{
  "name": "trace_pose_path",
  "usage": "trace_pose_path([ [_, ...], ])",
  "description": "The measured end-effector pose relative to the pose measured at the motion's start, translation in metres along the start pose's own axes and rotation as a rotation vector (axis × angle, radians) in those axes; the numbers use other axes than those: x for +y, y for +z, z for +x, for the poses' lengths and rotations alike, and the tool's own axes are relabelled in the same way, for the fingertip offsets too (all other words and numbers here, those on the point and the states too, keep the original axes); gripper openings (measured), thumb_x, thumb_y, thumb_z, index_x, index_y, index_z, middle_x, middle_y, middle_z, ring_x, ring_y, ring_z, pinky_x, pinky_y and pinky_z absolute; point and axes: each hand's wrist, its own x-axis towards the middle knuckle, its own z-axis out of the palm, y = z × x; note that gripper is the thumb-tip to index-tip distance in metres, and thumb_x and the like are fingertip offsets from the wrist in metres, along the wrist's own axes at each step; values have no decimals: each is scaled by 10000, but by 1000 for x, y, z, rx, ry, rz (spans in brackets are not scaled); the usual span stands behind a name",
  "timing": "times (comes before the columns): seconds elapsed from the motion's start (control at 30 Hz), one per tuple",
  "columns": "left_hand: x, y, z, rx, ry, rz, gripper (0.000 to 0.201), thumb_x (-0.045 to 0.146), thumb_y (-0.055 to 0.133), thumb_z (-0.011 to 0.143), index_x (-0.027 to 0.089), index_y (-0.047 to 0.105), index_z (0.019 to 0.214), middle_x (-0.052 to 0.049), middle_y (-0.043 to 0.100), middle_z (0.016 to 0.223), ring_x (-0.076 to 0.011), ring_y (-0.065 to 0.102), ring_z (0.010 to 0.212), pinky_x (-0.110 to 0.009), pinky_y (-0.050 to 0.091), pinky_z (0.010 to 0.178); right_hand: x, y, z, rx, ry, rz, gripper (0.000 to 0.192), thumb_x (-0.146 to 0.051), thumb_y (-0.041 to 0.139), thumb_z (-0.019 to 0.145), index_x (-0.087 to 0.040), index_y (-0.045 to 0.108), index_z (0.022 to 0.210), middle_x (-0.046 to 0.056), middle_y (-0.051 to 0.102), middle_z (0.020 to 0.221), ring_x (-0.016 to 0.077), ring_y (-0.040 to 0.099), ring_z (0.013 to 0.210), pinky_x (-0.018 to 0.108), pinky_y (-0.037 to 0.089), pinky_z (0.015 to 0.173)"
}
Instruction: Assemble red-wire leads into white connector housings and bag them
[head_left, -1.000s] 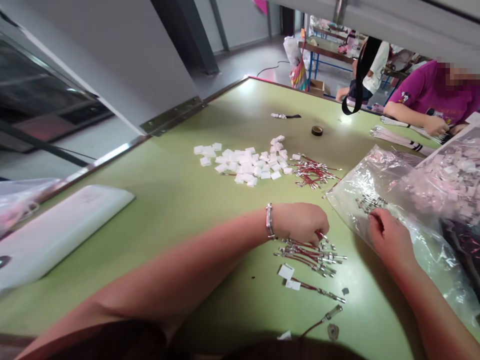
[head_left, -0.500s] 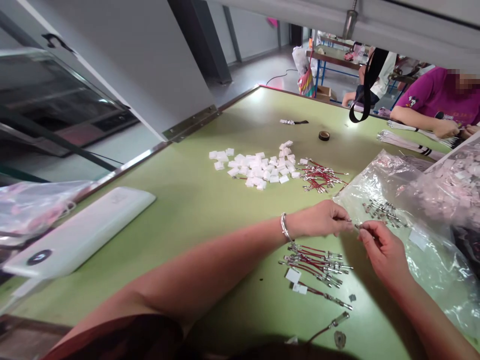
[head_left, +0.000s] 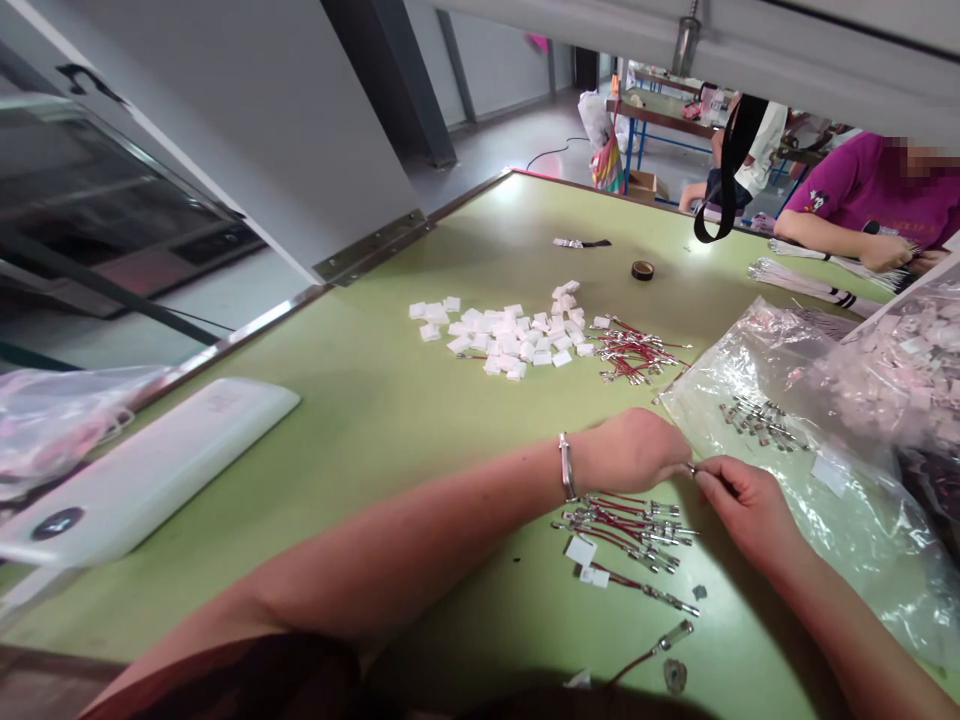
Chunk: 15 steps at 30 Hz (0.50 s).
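My left hand (head_left: 628,449), with a silver bracelet on its wrist, and my right hand (head_left: 742,505) meet fingertip to fingertip just above the green table (head_left: 360,420). Between them they pinch a small metal terminal piece; it is too small to make out further. Right below the hands lies a small pile of red wires with metal terminals (head_left: 626,522), with two white connector pieces (head_left: 581,552) beside it. A clear plastic bag (head_left: 795,440) holding a few more metal terminals lies just right of my right hand.
Farther back lie a heap of white plastic connectors (head_left: 510,330) and a bundle of red wires (head_left: 634,352). A white flat device (head_left: 142,470) sits at the left, a tape roll (head_left: 642,269) at the back. A person in a purple shirt (head_left: 870,190) works across the table.
My right hand left the plastic bag and came to my left hand, which lifted off the wire pile. Both hands now meet over the pile, slightly lower than half a second ago.
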Motion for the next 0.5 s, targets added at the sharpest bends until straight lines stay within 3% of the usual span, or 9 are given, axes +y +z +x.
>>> trace_pose_path([
  [0.13,-9,-4,-1,5,-77,-83,245,290,494,932,174,676,816,-38,661,784,-137,549,705,-267,397,663,17,-17,9,153,-3,-68,314,-450,513,849,-215,709,919,47,732,896,196,654,790,318,488,738],
  [0.27,-10,-13,-5,-64,-76,-120,290,298,507,919,148,652,718,-42,632,746,-134,528,681,-265,385,662,39,-44,23,326,145,-415,320,-401,474,887,-169,689,934,93,702,894,226,615,796,348,451,733],
  [0.33,-8,-17,-8,-66,-48,-167,300,310,488,918,153,650,720,-36,620,726,-135,518,670,-266,377,662,41,-51,27,259,212,-623,310,-349,466,901,-127,682,911,139,680,901,253,599,837,360,432,739],
  [0.5,-20,-11,-10,-120,-52,-257,315,376,467,909,184,650,740,-27,628,745,-141,509,667,-260,364,649,38,-43,35,184,256,-774,290,-282,409,947,-157,670,951,116,655,1014,224,582,938,312,425,776],
])
